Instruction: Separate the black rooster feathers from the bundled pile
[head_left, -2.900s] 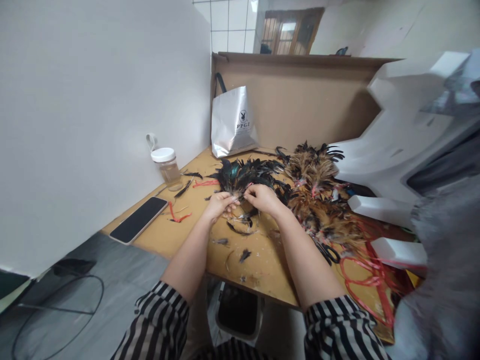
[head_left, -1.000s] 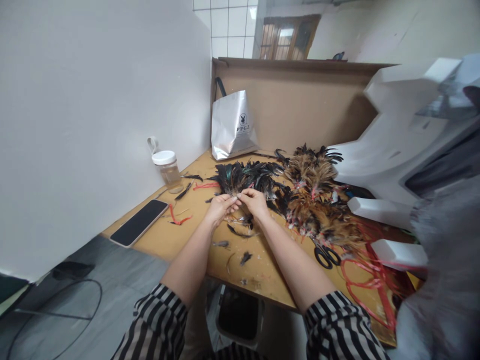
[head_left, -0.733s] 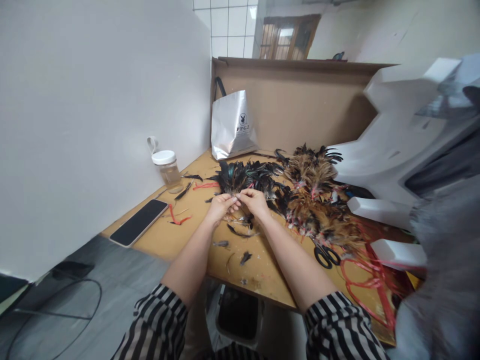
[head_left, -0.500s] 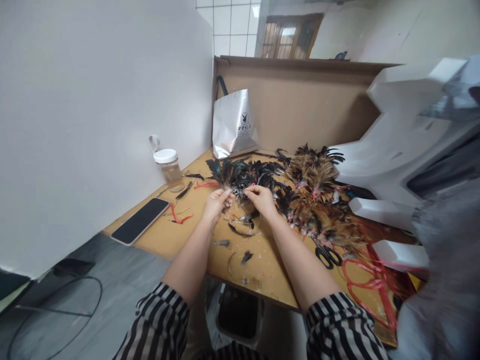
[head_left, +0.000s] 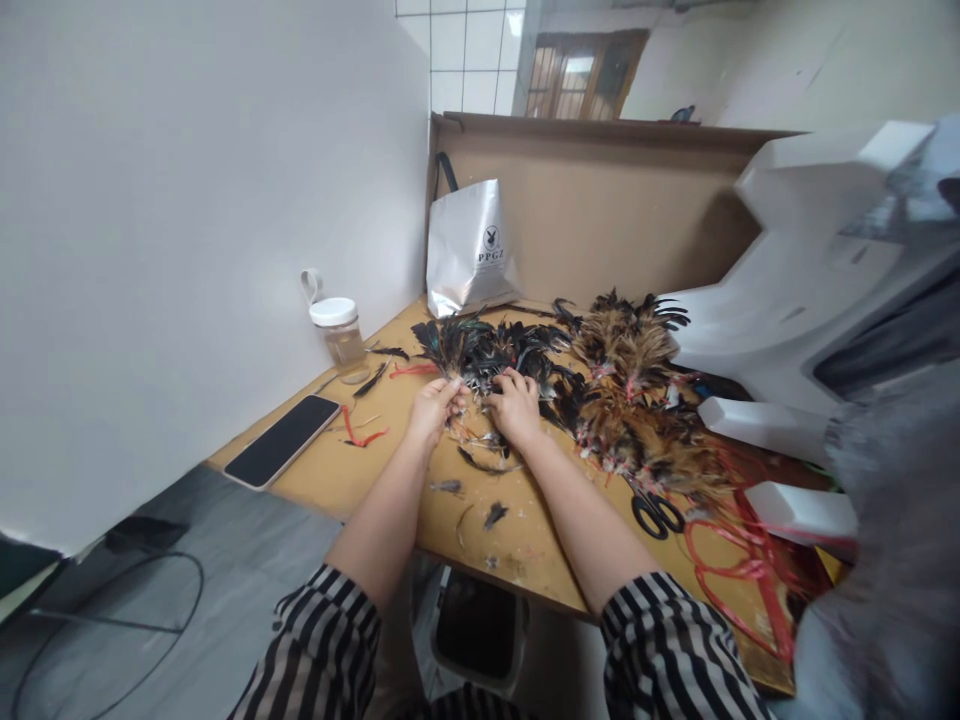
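A small fan of dark feathers stands at the left hand, its quill ends pinched between thumb and fingers, the tips spreading away toward the back of the bench. Just beside it, to the right, lies a dark feather pile. The right hand reaches to the near edge of this pile, its fingers bent downward; they partly hide what is beneath, so I cannot tell whether they grip anything. Loose feathers are scattered on the near side of the hands.

Farther right sit brown feather bundles, with black-handled scissors below them and tangled red strips near the corner. On the left, a phone lies flat near the edge, and a white-lidded jar stands behind it. A silver bag rests at the back against a cardboard panel.
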